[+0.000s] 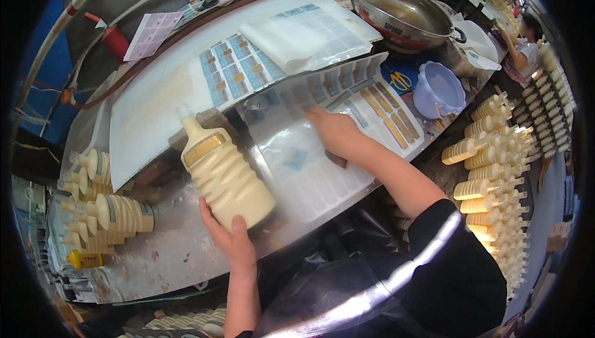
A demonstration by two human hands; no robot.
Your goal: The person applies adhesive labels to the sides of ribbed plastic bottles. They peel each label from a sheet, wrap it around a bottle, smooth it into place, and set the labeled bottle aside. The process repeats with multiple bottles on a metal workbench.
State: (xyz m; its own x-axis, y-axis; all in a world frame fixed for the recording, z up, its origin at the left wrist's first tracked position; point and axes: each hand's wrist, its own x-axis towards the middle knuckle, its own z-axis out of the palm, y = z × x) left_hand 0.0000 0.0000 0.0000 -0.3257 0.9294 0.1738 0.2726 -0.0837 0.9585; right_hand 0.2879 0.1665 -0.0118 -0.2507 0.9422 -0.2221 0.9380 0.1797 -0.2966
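Where the desk (173,267) runs out at far left, a cluster of cream bottles (127,214) lies with necks leftward; at least two carry a blue-grey label, so these are probably further along. Next comes the white board (145,127), bearing a sheet of blue labels (235,68).

In front of the board, near the middle of the desk, is the ribbed cream bottle (229,183) being worked on. Its long axis slants, the neck pointing to the upper left, away from the person, and the base to the lower right. One gold label (204,147) sits on its shoulder; the visible ribbed side below is bare, and the underside is hidden. The left hand (235,242) grasps the base end, thumb over it and fingers along its left side.

Right of the bottle, the right hand (341,135) reaches over a clear label sheet (297,161); it is blurred, and I cannot tell whether it pinches anything. Gold strips (390,115) remain to its right, so labelling seems only partly done. Beyond stand a lavender bucket (437,93) and, off the desk, rows of unlabelled-looking bottles (483,171).
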